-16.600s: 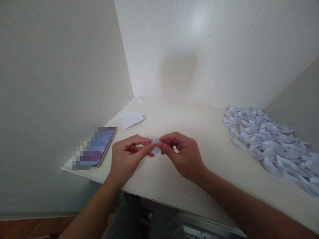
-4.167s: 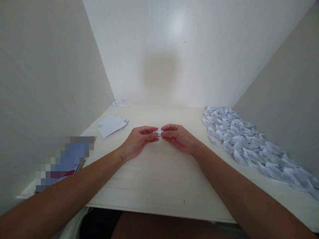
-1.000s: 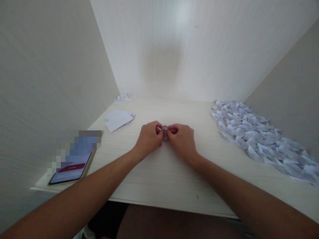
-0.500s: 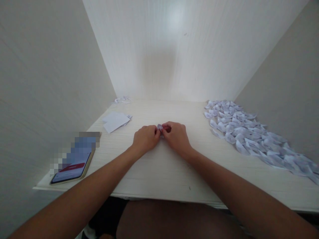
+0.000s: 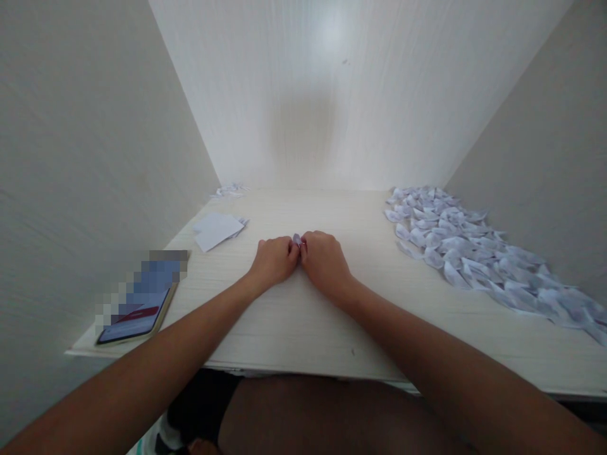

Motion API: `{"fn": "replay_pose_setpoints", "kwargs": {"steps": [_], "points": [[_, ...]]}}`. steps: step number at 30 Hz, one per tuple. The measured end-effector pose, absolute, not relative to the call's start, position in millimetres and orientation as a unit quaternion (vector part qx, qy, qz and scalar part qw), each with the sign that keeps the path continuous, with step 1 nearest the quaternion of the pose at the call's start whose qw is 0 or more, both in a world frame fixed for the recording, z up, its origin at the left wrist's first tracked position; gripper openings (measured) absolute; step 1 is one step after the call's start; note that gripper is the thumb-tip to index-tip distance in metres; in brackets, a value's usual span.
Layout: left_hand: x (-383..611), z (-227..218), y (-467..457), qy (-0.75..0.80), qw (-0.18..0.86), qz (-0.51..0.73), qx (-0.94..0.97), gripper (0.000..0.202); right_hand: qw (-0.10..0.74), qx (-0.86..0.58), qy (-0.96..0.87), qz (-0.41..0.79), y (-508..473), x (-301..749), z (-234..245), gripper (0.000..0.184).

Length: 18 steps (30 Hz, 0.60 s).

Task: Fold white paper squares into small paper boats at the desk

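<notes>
Paper piece (image 5: 296, 239), small and white, pinched from both sides over the middle of the table (image 5: 284, 335), well in from the near edge; mostly hidden, only its upper tip showing between left hand (image 5: 276, 259) and right hand (image 5: 324, 258); both curled, each pinching it between thumb and bent forefinger, thumbs nearly pressed together; remaining fingers tucked out of sight, their placing impossible to tell; for a clean press, probably best to squeeze evenly, hold the thumbs level and avoid pulling outward, given the likely risk of tearing it or losing any crease under a crooked tug; worth steadying the wrists low over the table and leaving the tip visible as a guide; along the right edge, from the far right corner forward, broad heap of folded paper pieces (image 5: 455, 246), well apart from right hand; near the left edge, stack of flat paper sheets (image 5: 219, 231); at the near left corner, phone (image 5: 142, 316); in the far left corner, thin paper scraps (image 5: 231, 190).
</notes>
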State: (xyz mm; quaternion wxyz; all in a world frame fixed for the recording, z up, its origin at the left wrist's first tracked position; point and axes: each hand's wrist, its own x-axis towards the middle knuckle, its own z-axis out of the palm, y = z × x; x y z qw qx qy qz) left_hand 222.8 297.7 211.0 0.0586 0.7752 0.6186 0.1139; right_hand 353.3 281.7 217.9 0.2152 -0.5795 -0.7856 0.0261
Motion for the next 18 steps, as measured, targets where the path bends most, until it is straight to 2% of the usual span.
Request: {"fn": "replay_pose_setpoints", "kwargs": {"steps": [8,18], "points": [[219.4,209.3,299.7,0.62,0.09,0.14,0.766,0.033,0.212,-0.562,-0.799,0.033,284.6,355.8,217.8,0.022],[215.2,207.6,304.7,0.609,0.171,0.215,0.744,0.037,0.289,-0.546,-0.779,0.106,290.8,359.4,214.6,0.03]]}}
